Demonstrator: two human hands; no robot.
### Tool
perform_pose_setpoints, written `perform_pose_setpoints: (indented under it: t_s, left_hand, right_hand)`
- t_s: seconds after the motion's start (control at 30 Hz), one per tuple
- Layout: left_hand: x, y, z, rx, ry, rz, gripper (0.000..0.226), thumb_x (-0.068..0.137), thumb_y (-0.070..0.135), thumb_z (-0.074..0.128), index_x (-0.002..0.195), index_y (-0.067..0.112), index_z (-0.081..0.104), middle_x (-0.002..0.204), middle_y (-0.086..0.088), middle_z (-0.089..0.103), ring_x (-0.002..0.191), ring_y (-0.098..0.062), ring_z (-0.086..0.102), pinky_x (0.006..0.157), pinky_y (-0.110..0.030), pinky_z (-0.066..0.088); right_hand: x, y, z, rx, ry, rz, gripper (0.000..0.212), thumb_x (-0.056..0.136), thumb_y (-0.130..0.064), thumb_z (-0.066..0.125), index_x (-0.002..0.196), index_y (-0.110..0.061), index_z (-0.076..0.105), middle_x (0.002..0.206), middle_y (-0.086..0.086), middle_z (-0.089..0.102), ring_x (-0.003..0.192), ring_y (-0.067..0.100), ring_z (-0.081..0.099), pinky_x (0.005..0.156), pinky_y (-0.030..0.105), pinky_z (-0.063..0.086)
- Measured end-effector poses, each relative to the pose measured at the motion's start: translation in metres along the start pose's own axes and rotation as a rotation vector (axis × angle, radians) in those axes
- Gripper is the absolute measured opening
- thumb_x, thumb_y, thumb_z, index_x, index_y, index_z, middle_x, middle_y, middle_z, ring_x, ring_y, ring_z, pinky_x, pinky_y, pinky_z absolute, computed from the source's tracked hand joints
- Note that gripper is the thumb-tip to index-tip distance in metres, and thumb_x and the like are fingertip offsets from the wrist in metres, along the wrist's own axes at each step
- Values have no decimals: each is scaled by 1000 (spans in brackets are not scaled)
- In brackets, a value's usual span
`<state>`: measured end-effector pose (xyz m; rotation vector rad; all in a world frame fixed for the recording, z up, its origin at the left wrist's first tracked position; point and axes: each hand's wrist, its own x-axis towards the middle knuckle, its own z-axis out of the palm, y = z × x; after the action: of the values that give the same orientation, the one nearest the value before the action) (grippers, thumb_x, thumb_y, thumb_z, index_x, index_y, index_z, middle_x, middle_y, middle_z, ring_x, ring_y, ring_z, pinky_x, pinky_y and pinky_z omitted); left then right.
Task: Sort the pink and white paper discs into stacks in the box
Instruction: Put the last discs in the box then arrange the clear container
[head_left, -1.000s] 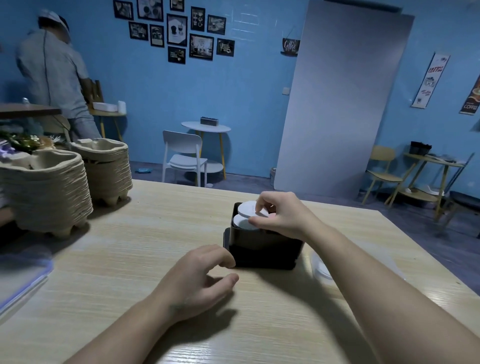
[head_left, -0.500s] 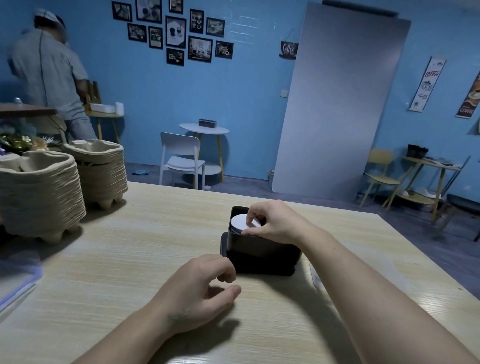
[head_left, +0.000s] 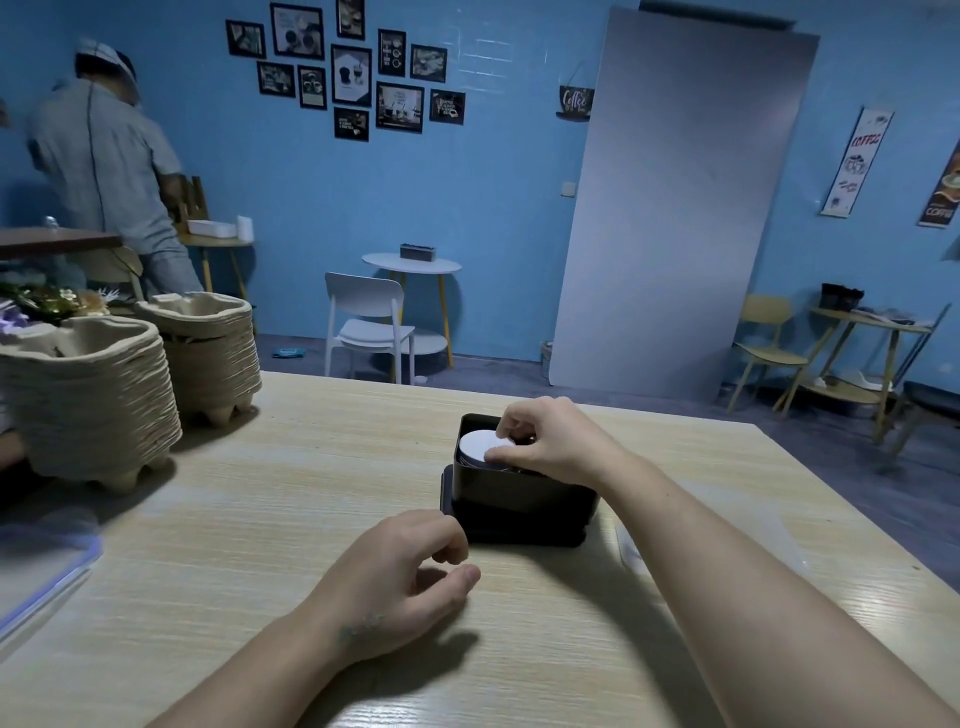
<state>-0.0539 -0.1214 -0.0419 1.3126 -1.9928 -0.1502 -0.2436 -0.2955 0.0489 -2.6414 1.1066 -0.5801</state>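
Observation:
A black box (head_left: 519, 499) stands on the wooden table (head_left: 260, 519), resting on a black lid. A stack of white paper discs (head_left: 480, 446) fills its left side. My right hand (head_left: 550, 439) reaches over the box and pinches the right edge of the top white disc between thumb and fingers. My left hand (head_left: 400, 577) rests on the table just in front of the box's left corner, fingers loosely curled and holding nothing. The right side of the box is hidden by my right hand. No pink discs show.
Two tall stacks of pulp cup trays (head_left: 88, 395) stand at the table's left. A clear plastic lid (head_left: 47, 571) lies at the left edge, another clear container (head_left: 727, 540) right of my forearm. A person (head_left: 109, 161) stands far left by another table.
My right hand has lowered the white disc from above the box down onto the stack inside. My left hand has stayed almost where it was.

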Motion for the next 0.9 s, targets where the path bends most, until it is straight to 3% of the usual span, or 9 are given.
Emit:
perform_pose_setpoints:
  t_s: [0.13, 0.3, 0.43, 0.63, 0.77, 0.9]
  left_hand:
    - [1, 2, 0, 48, -35, -2, 17, 95, 51, 58, 89, 35, 56, 88, 20, 59, 87, 0, 56, 68, -18, 43]
    - [14, 13, 0, 119, -113, 48, 19, 95, 52, 54, 88, 34, 57, 86, 20, 58, 84, 1, 56, 66, -14, 44]
    - [28, 23, 14, 160, -135, 108, 24, 95, 51, 54, 84, 30, 54, 81, 18, 57, 78, 0, 54, 64, -17, 43]
    - [31, 22, 34, 124, -71, 116, 23, 95, 48, 58, 80, 32, 52, 78, 18, 55, 75, -2, 53, 64, -29, 49]
    - [28, 17, 38, 112, -66, 122, 22, 94, 47, 61, 80, 33, 51, 77, 20, 53, 73, 0, 52, 62, -28, 48]
    - [26, 16, 38, 64, -69, 104, 21, 95, 47, 61, 81, 33, 55, 78, 20, 56, 74, -2, 56, 64, -32, 51]
  right_hand:
    - [-16, 6, -15, 93, 74, -10, 15, 87, -36, 78, 82, -24, 71, 80, -7, 74, 80, 13, 69, 78, 40, 58]
    - [-51, 26, -44, 152, 161, -64, 10, 92, -17, 76, 82, -19, 73, 76, -8, 73, 72, 7, 66, 69, 24, 53]
    - [-82, 50, -65, 127, 159, -35, 12, 95, -16, 74, 84, -19, 74, 77, -10, 71, 69, 2, 60, 65, 12, 43]
    - [-116, 103, -73, -43, -50, 118, 19, 90, -17, 76, 82, -32, 67, 82, -14, 68, 76, 3, 63, 70, 18, 46]
    - [-117, 124, -65, -191, -253, 176, 12, 88, -22, 76, 95, -28, 70, 93, -15, 69, 88, 6, 66, 78, 23, 55]
    - [-110, 128, -61, -188, -354, 180, 16, 87, -16, 75, 99, -26, 72, 99, -10, 73, 94, 10, 70, 86, 32, 60]
